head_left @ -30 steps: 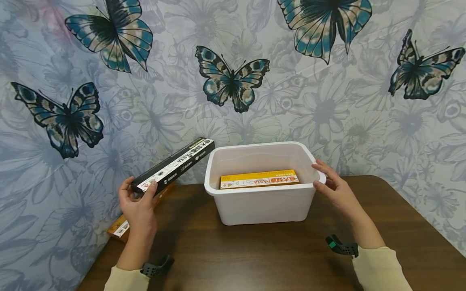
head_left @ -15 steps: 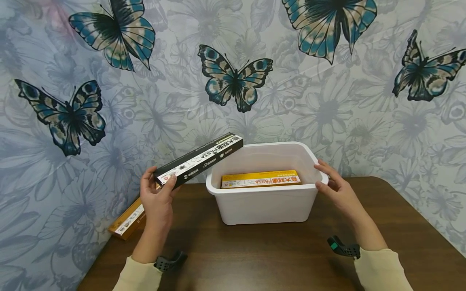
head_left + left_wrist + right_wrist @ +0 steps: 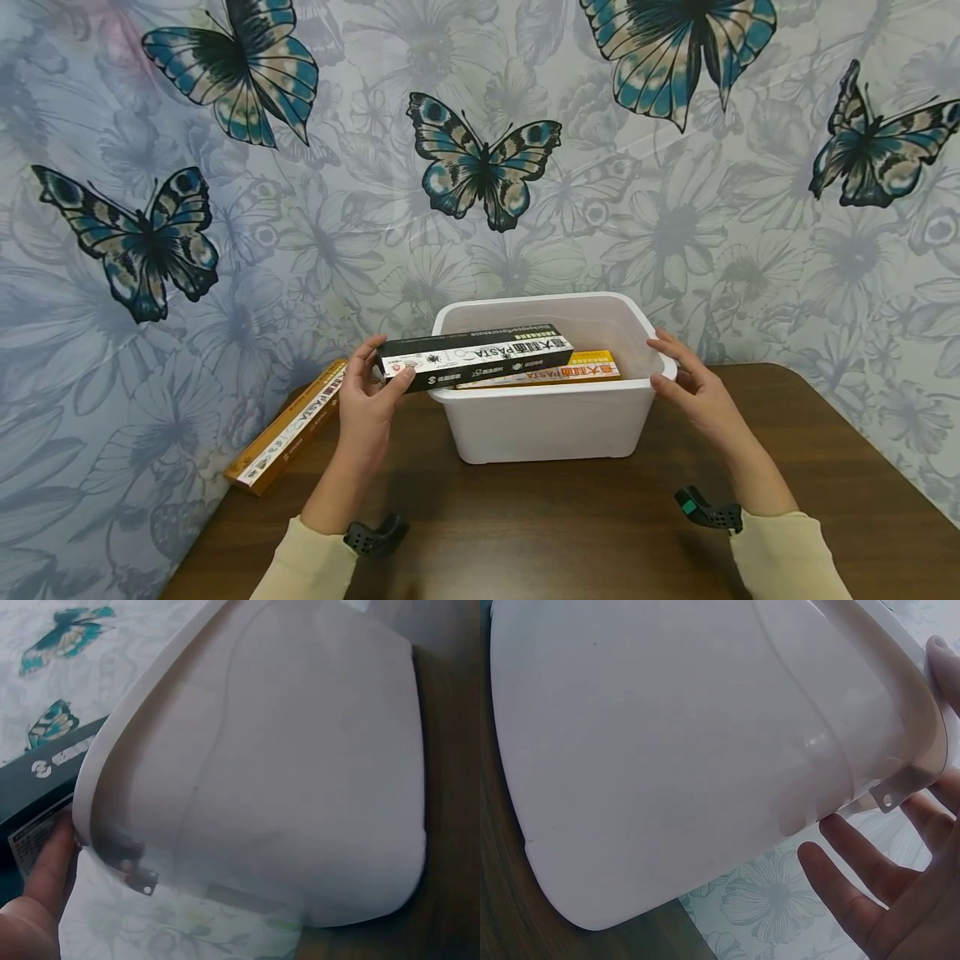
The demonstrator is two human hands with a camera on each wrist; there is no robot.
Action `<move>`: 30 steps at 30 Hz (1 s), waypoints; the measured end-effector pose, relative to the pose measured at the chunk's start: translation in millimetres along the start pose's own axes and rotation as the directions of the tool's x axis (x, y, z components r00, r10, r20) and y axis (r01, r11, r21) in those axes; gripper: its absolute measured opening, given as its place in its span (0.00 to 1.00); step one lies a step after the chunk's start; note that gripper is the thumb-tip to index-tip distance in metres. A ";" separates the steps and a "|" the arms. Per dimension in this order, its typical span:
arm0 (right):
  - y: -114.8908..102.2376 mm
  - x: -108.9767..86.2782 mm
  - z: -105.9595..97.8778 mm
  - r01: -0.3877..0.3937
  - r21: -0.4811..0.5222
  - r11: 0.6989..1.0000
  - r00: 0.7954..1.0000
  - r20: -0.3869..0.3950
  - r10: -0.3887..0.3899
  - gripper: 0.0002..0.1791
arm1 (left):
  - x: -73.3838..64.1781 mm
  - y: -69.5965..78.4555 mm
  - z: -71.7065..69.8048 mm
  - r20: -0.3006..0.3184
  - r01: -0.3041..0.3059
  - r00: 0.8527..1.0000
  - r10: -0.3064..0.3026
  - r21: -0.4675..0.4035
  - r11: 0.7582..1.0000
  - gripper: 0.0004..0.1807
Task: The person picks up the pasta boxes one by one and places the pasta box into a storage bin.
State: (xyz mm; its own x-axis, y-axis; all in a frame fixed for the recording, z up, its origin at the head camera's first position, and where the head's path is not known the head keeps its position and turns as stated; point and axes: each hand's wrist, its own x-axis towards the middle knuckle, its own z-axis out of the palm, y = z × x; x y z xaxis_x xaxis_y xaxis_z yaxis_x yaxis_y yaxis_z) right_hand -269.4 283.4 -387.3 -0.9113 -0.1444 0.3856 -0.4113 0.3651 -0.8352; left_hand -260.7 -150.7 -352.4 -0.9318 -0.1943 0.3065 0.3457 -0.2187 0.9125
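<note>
My left hand (image 3: 369, 410) grips the left end of a black pasta box (image 3: 476, 354), thumb on its near side. The box slants over the left rim of a white plastic bin (image 3: 547, 425), its right end above a yellow pasta box (image 3: 596, 365) inside. In the left wrist view, the dark box (image 3: 45, 776) meets the bin's rim (image 3: 86, 776). My right hand (image 3: 697, 396) holds the bin's right rim between thumb and fingers. In the right wrist view, the thumb (image 3: 943, 664) lies at the rim while some fingers (image 3: 847, 892) spread below it.
An orange-brown pasta box (image 3: 288, 429) lies slanted at the table's left edge. The brown wooden table (image 3: 555, 525) stands against a wall covering (image 3: 322, 208) with butterflies and flowers. Dark straps (image 3: 375, 535) hang at both wrists.
My left hand has carried the black pasta box rightward and down, from beside the bin to over its opening. The orange-brown box is more exposed. My right hand stays on the rim.
</note>
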 end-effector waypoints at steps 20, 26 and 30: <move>3.7 0.2 -0.2 0.015 -0.005 1.000 1.000 -0.019 -0.015 0.29 | 21.9 0.6 8.6 0.241 0.027 0.964 -0.111 0.328 0.944 0.37; 6.2 0.7 2.4 0.030 -0.020 0.999 0.999 -0.029 -0.030 0.28 | 31.4 -11.5 10.6 0.283 0.053 0.941 -0.186 0.419 0.906 0.37; 6.0 0.9 3.4 0.036 -0.016 0.999 0.999 -0.038 -0.036 0.28 | 36.3 -14.7 16.9 0.297 0.053 0.929 -0.222 0.487 0.872 0.37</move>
State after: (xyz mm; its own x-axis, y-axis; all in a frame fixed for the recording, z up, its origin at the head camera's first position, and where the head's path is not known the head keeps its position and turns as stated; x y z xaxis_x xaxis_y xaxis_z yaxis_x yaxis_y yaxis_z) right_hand -272.8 282.3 -393.3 -0.8944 -0.1227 0.4301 -0.4431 0.3742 -0.8146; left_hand -301.5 -138.4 -350.1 -0.9750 0.1522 0.1620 0.1982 0.2645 0.9438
